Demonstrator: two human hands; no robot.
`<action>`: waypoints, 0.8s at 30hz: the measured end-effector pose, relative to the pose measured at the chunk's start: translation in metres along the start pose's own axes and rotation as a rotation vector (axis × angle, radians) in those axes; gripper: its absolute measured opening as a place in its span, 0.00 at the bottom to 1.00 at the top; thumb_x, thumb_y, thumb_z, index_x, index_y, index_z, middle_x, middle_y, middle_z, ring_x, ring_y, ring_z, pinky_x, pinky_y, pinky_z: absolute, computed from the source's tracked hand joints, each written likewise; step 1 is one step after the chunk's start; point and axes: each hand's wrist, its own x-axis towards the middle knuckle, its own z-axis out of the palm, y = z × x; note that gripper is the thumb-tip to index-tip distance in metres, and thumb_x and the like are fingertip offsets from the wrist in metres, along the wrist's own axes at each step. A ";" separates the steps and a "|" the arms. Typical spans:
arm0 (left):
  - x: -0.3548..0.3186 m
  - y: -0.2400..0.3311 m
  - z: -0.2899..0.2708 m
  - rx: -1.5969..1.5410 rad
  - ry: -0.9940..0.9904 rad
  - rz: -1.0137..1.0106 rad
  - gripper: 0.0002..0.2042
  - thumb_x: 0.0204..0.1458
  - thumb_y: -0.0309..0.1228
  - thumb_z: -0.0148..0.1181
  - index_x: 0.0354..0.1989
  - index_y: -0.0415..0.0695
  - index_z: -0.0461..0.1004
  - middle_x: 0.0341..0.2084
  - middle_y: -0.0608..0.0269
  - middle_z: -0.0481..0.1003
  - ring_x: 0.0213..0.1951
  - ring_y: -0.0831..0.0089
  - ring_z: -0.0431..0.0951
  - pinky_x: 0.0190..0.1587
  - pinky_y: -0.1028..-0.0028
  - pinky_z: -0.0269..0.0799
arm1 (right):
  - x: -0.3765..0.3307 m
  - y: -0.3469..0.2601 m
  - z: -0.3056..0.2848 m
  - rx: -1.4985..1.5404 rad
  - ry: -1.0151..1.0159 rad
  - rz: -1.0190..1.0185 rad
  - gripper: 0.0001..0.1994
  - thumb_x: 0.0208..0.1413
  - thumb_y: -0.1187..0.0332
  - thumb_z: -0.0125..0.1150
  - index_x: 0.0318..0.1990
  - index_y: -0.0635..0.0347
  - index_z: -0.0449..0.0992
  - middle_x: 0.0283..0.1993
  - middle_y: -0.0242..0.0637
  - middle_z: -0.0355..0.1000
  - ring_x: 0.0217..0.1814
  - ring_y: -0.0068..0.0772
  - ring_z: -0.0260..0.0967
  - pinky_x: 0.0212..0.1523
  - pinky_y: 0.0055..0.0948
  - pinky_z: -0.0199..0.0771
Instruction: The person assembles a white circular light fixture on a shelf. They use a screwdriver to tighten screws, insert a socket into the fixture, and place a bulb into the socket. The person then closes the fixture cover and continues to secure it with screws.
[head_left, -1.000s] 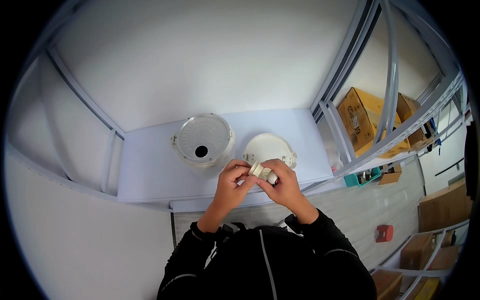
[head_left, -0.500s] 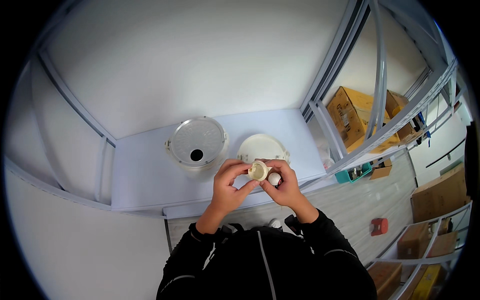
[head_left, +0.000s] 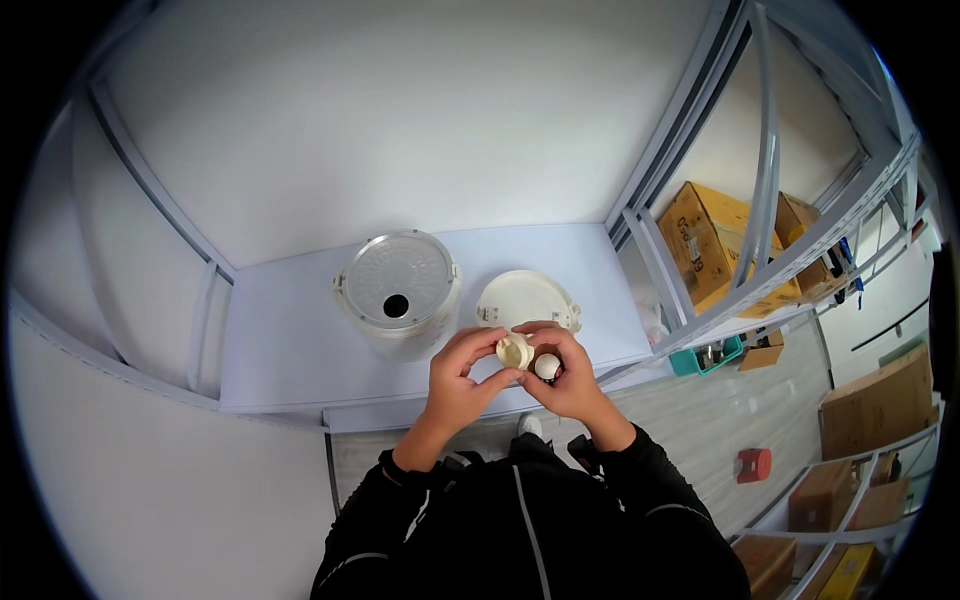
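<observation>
Between my two hands, above the front edge of the table, is a small cream-coloured round plastic cap [head_left: 514, 351] with a hollow side showing. My left hand [head_left: 463, 378] grips its left side with thumb and fingers. The right hand [head_left: 573, 380] pinches its other side and also has a small white rounded piece [head_left: 547, 366] within its curled fingers; the full shape of that piece is hidden. Behind the hands, a round white lid-like part [head_left: 527, 293] lies on the table. Left of it stands a white round pot-shaped body [head_left: 400, 335] with a silver disc [head_left: 395, 270] on top, pierced by a dark round hole.
The pale table [head_left: 285, 345] backs onto a white wall. Metal frame bars rise at the right, with a yellow-brown carton [head_left: 705, 240] beyond. On the floor are a teal bin [head_left: 708, 357] and a red stool [head_left: 754, 465]. Shelves with cartons [head_left: 822, 496] stand at lower right.
The cap has tilted slightly between my fingers, and both hands keep their grip. A white shoe below has shifted left. The pot and lid-like part stay put on the table.
</observation>
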 end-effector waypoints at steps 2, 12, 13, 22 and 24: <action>0.000 -0.002 0.000 0.000 -0.016 0.026 0.29 0.52 0.17 0.76 0.64 0.35 0.74 0.58 0.50 0.77 0.60 0.61 0.82 0.64 0.62 0.82 | -0.002 0.005 -0.006 0.223 -0.039 0.120 0.21 0.63 0.78 0.64 0.62 0.60 0.70 0.62 0.44 0.75 0.44 0.29 0.79 0.39 0.24 0.79; 0.025 0.007 -0.008 0.320 -0.124 0.123 0.37 0.50 0.18 0.76 0.71 0.38 0.69 0.62 0.49 0.79 0.66 0.54 0.78 0.70 0.56 0.72 | 0.023 0.029 -0.037 0.478 -0.266 0.328 0.19 0.74 0.61 0.61 0.64 0.61 0.71 0.56 0.37 0.79 0.33 0.19 0.72 0.26 0.18 0.69; 0.028 0.010 -0.008 0.367 -0.122 0.116 0.38 0.49 0.19 0.77 0.72 0.39 0.69 0.62 0.50 0.80 0.66 0.54 0.79 0.69 0.56 0.72 | 0.027 0.032 -0.041 0.467 -0.271 0.321 0.19 0.73 0.62 0.62 0.64 0.61 0.71 0.56 0.37 0.79 0.34 0.19 0.72 0.28 0.18 0.70; 0.031 -0.062 -0.011 0.436 0.014 -0.179 0.36 0.52 0.33 0.76 0.70 0.39 0.69 0.64 0.45 0.73 0.66 0.47 0.74 0.69 0.55 0.69 | 0.041 0.056 -0.054 0.152 -0.138 0.182 0.20 0.66 0.74 0.69 0.63 0.59 0.72 0.56 0.35 0.78 0.38 0.19 0.71 0.37 0.23 0.71; 0.026 -0.084 -0.007 0.580 0.061 -0.262 0.36 0.52 0.33 0.75 0.70 0.39 0.68 0.64 0.45 0.72 0.66 0.46 0.72 0.69 0.54 0.68 | 0.042 0.059 -0.059 0.055 -0.106 0.179 0.22 0.65 0.74 0.70 0.63 0.60 0.72 0.57 0.37 0.79 0.37 0.20 0.71 0.37 0.23 0.71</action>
